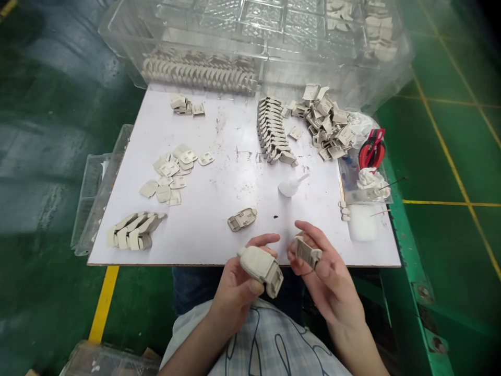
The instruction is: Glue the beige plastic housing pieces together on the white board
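My left hand (237, 287) is closed round a beige rounded plastic housing (261, 267), tilted over the table's front edge. To its right, my right hand (326, 271) pinches a smaller beige plastic part (307, 253) between thumb and fingers. The two parts are apart. Just beyond my hands, an open beige shell (242, 219) lies on the white table. A small white squeeze bottle (288, 187) with a thin spout rests farther back.
Beige covers (170, 169) and stacked housings (133, 231) are at left. A row of parts (274, 128) and a heap (331, 125) lie toward the back right. Clear plastic trays (219, 47) stand behind. Red-handled pliers (371, 150) and a white block (362, 223) are at right.
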### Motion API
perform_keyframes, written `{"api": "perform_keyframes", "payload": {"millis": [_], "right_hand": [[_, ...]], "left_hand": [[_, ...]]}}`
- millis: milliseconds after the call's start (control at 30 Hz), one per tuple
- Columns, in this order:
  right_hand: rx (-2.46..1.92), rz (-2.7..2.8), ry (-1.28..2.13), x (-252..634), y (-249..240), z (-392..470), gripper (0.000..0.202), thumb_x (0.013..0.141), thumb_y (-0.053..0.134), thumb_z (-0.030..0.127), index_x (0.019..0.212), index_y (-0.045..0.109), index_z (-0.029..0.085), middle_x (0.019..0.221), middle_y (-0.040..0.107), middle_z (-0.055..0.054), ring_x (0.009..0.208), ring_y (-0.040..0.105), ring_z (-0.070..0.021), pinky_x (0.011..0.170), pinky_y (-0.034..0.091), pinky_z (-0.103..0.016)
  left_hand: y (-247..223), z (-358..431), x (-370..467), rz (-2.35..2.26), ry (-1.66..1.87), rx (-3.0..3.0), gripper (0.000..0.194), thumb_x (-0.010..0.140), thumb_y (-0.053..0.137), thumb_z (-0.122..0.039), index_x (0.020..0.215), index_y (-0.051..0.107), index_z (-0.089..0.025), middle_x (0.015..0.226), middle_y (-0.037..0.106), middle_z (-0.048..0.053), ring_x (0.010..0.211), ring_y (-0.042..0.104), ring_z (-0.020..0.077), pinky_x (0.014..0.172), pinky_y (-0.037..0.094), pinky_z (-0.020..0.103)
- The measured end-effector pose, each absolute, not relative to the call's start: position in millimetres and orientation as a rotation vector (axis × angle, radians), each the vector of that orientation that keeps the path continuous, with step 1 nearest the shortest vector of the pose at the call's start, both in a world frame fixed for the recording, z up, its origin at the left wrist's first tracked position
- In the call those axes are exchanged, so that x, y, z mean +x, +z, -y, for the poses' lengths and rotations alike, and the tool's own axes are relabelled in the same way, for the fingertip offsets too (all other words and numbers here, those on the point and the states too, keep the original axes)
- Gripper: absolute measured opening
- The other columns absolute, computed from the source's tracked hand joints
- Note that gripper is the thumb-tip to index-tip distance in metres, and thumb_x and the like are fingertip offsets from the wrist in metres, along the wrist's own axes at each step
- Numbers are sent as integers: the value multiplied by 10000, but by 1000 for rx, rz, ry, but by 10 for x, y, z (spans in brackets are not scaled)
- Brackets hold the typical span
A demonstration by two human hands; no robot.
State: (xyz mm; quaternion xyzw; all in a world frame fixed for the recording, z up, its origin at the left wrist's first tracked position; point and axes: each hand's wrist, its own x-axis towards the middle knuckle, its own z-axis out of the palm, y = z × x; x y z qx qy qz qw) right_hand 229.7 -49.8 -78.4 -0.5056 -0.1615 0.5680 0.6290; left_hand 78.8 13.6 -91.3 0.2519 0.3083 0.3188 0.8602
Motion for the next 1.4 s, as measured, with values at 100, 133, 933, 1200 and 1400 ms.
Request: {"api": "perform_keyframes", "payload": {"millis": [100,133,933,1200,1400], "right_hand": [[-1330,645,1047,2272,-783,522,333,818,774,402,1137,725,319,1028,593,-49,821,566,-170,726,516,-304],[-1370,727,990,2256,-783,520,309,828,769,364,1133,730,326,1033,583,-48,837,554,-172,747,509,-310],[-1526,1079,866,2190,-711,446,333,873,715,262,1194,691,346,974,601,-35,898,554,-192,749,486,-322],[-1505,1069,834,2183,-716,453,304,849,745,224,1139,728,315,953,656,-47,847,588,-186,707,515,-321],[-1515,819,908,2130,-746,389,197,818,782,298,1006,732,265,883,672,-23,827,631,-171,740,548,-294]], "left_hand": [[-898,-136,820,-781,738,533,435,636,885,-519,929,800,-209,1044,724,89,959,641,235,836,513,310],[-899,-134,827,-817,740,517,445,626,893,-514,932,798,-204,999,730,87,928,644,231,820,516,314],[-911,-162,811,-807,818,754,318,754,834,-380,994,772,-182,913,719,61,870,664,212,806,546,303],[-853,-193,773,-832,785,900,205,781,820,-308,974,805,-241,956,769,27,933,701,208,846,546,277],[-801,-318,776,-1010,683,1073,342,759,837,-337,1085,772,-258,1033,780,30,965,699,226,844,533,303]]}}
